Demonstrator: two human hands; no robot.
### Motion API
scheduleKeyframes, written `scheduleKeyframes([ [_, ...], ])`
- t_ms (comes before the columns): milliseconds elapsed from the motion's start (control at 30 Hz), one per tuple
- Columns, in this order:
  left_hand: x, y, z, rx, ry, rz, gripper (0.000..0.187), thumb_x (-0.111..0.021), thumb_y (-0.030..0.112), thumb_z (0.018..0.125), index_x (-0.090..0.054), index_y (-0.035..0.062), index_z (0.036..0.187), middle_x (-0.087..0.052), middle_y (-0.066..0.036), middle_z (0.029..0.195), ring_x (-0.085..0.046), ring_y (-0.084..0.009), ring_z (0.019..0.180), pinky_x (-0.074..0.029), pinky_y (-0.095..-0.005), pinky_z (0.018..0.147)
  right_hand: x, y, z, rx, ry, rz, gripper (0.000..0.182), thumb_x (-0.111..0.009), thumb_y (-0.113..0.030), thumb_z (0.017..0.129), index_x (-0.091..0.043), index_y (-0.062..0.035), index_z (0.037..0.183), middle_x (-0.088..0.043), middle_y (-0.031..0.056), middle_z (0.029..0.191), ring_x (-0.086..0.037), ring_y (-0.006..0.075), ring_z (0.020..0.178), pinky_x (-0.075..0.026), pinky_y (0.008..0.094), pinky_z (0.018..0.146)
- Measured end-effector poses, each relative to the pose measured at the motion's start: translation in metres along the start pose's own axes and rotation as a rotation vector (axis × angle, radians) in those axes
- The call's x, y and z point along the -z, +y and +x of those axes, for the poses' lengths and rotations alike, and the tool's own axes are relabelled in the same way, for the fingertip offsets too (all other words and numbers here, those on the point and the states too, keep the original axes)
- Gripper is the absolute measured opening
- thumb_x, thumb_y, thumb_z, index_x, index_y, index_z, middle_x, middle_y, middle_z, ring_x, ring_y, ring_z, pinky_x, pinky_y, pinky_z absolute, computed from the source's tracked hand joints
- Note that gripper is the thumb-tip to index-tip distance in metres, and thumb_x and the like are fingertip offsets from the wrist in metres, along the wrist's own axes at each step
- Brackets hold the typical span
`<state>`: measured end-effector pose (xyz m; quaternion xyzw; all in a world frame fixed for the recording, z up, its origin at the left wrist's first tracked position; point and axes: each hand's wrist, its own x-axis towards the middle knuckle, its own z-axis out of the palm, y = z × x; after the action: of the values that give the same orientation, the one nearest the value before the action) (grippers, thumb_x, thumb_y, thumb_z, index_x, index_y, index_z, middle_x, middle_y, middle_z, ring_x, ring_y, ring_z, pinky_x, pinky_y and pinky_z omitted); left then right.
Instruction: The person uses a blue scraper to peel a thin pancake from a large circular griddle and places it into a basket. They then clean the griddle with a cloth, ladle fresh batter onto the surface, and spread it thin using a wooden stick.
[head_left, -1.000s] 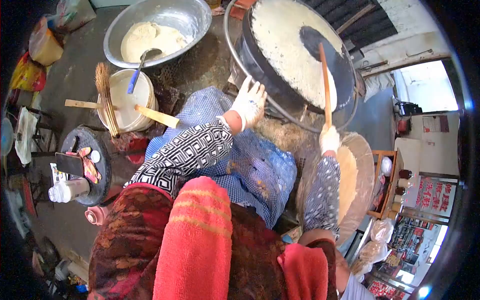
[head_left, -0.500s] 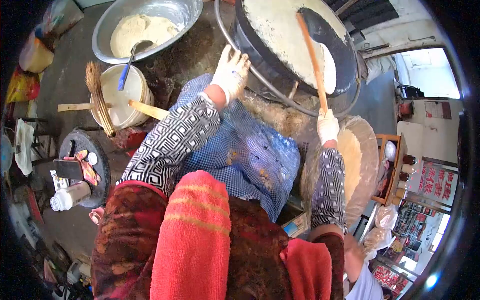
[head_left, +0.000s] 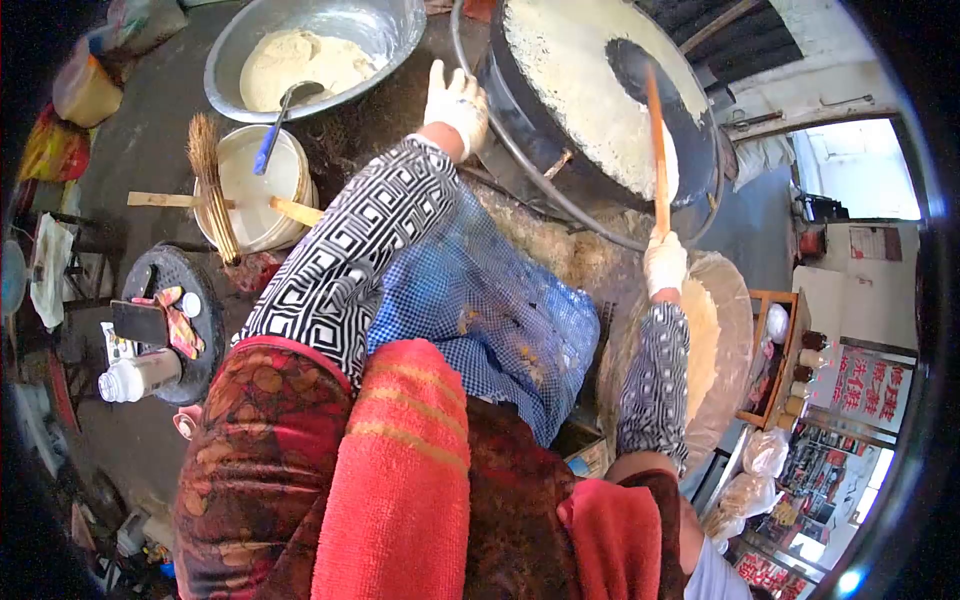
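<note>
My right hand (head_left: pixel 665 266), in a white glove, is closed around the lower end of a long wooden spreader (head_left: pixel 658 150). The spreader reaches over a round black griddle (head_left: pixel 692 135), its far end near the bare dark patch in the middle. Pale batter (head_left: pixel 570 85) coats much of the griddle in a thin, uneven layer. To the left, my gloved left hand (head_left: pixel 457 108) is empty, its thumb and fingers apart, beside the metal ring (head_left: pixel 520 155) that runs around the griddle.
A metal basin (head_left: pixel 222 75) of batter with a blue-handled ladle (head_left: pixel 268 145) stands upper left. Below it, a white bucket (head_left: pixel 262 180) carries a straw brush (head_left: pixel 208 180) and wooden sticks. Thin round flatbread (head_left: pixel 703 345) lies on plastic at right. Blue checked cloth (head_left: pixel 480 300) covers the front.
The spreader's far end has swung toward the right and nearer me, and batter now covers more of the griddle's right side. My left hand has shifted up, fingers lifted beside the ring.
</note>
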<state>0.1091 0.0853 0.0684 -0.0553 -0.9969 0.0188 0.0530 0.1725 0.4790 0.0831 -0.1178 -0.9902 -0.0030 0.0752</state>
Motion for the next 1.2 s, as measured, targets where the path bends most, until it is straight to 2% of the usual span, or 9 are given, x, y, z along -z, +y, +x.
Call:
scheduleKeyframes([
  [100, 0.018, 0.035, -0.021, -0.198, 0.063, -0.276, 0.045, -0.064, 0.025, 0.075, -0.062, 0.0045, 0.116, -0.059, -0.013, 0.124, -0.044, -0.0271, 0.13, -0.014, -0.0575, 0.114, -0.001, -0.019, -0.022, 0.135, -0.087, -0.055, 0.043, -0.045, -0.046, 0.095, -0.058, -0.005, 0.098, -0.065, 0.0284, 0.087, -0.062, 0.0472, 0.086, -0.049, 0.0537, 0.076],
  [167, -0.003, 0.077, -0.045, -0.329, 0.234, -0.312, 0.042, -0.063, 0.024, 0.072, -0.065, 0.0008, 0.107, -0.064, -0.013, 0.114, -0.05, -0.0274, 0.124, -0.017, -0.0587, 0.114, -0.02, -0.001, -0.017, 0.052, 0.003, 0.013, 0.039, -0.047, -0.043, 0.095, -0.057, -0.0054, 0.093, -0.063, 0.0289, 0.082, -0.061, 0.0486, 0.079, -0.047, 0.0559, 0.07],
  [233, -0.029, 0.106, -0.065, -0.4, 0.298, -0.251, 0.047, -0.059, 0.022, 0.074, -0.061, -0.0028, 0.114, -0.061, -0.015, 0.121, -0.048, -0.028, 0.127, -0.016, -0.0591, 0.115, -0.009, 0.004, -0.001, -0.084, 0.013, -0.009, 0.042, -0.046, -0.042, 0.095, -0.059, -0.0026, 0.093, -0.065, 0.0275, 0.086, -0.062, 0.047, 0.085, -0.048, 0.054, 0.076],
  [400, -0.021, 0.098, -0.074, -0.374, 0.168, -0.041, 0.057, -0.052, 0.025, 0.084, -0.047, -0.0036, 0.134, -0.051, -0.019, 0.137, -0.04, -0.0301, 0.135, -0.01, -0.0529, 0.118, -0.008, -0.002, 0.002, 0.011, -0.022, -0.064, 0.042, -0.041, -0.044, 0.097, -0.057, -0.0044, 0.099, -0.065, 0.0275, 0.089, -0.063, 0.0459, 0.086, -0.049, 0.0538, 0.077],
  [500, -0.034, 0.088, -0.067, -0.396, 0.205, -0.007, 0.053, -0.05, 0.023, 0.085, -0.049, -0.0019, 0.133, -0.051, -0.018, 0.137, -0.039, -0.0295, 0.135, -0.01, -0.0526, 0.118, -0.013, 0.008, 0.004, -0.127, -0.056, -0.095, 0.041, -0.042, -0.045, 0.096, -0.055, -0.0063, 0.101, -0.065, 0.0279, 0.09, -0.063, 0.0459, 0.088, -0.048, 0.0535, 0.079],
  [700, -0.043, 0.069, -0.055, -0.349, 0.336, -0.148, 0.039, -0.055, 0.017, 0.081, -0.063, 0.0029, 0.116, -0.061, -0.014, 0.125, -0.05, -0.0286, 0.127, -0.016, -0.0556, 0.116, 0.0, -0.015, -0.012, 0.058, -0.107, -0.066, 0.042, -0.043, -0.046, 0.096, -0.056, -0.0064, 0.099, -0.064, 0.0289, 0.092, -0.062, 0.0468, 0.09, -0.047, 0.054, 0.08],
  [833, -0.029, 0.055, -0.054, -0.312, 0.287, -0.092, 0.046, -0.06, 0.018, 0.077, -0.061, 0.004, 0.121, -0.059, -0.013, 0.129, -0.048, -0.0276, 0.128, -0.018, -0.0568, 0.115, -0.012, 0.017, -0.001, -0.091, 0.003, -0.064, 0.04, -0.044, -0.043, 0.096, -0.058, -0.0062, 0.093, -0.065, 0.0274, 0.087, -0.061, 0.0487, 0.086, -0.048, 0.0532, 0.08],
  [967, -0.041, 0.041, -0.04, -0.283, 0.396, -0.103, 0.041, -0.059, 0.014, 0.077, -0.064, 0.0047, 0.117, -0.063, -0.011, 0.122, -0.054, -0.0295, 0.122, -0.018, -0.057, 0.114, -0.009, 0.017, 0.005, 0.072, 0.019, -0.14, 0.039, -0.042, -0.045, 0.096, -0.055, -0.0076, 0.097, -0.066, 0.0237, 0.087, -0.063, 0.0427, 0.085, -0.048, 0.0531, 0.074],
  [1200, -0.022, 0.02, -0.028, -0.167, 0.119, 0.005, 0.046, -0.058, 0.029, 0.087, -0.057, 0.0121, 0.13, -0.051, -0.008, 0.14, -0.041, -0.0275, 0.134, -0.008, -0.058, 0.115, -0.02, 0.018, 0.004, -0.02, 0.018, -0.06, 0.04, -0.042, -0.046, 0.096, -0.055, -0.0079, 0.1, -0.065, 0.0247, 0.085, -0.063, 0.0449, 0.086, -0.048, 0.0535, 0.075],
])
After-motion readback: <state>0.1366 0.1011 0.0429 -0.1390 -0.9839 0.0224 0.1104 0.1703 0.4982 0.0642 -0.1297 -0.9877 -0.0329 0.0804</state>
